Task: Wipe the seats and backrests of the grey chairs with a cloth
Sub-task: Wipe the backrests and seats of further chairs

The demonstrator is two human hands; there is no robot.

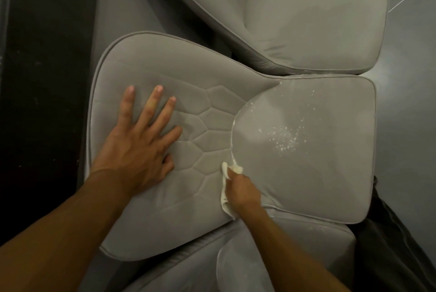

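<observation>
Here the cloth (226,187) sits bunched inside the right hand's fingers (236,177).

Dim, flat indoor light with a soft glare patch on the glossy grey floor (387,67) at right; the left edge sinks into near-black shadow, wide-angle distortion bows the frame edges, and the whole picture is slightly soft and grainy

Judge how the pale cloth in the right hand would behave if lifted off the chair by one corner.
The cloth would probably hang limp: it already folds and drapes under the right hand. It looks thin, so likely light. It seems unlikely to slide freely on the seat, whose fabric looks soft.
</observation>
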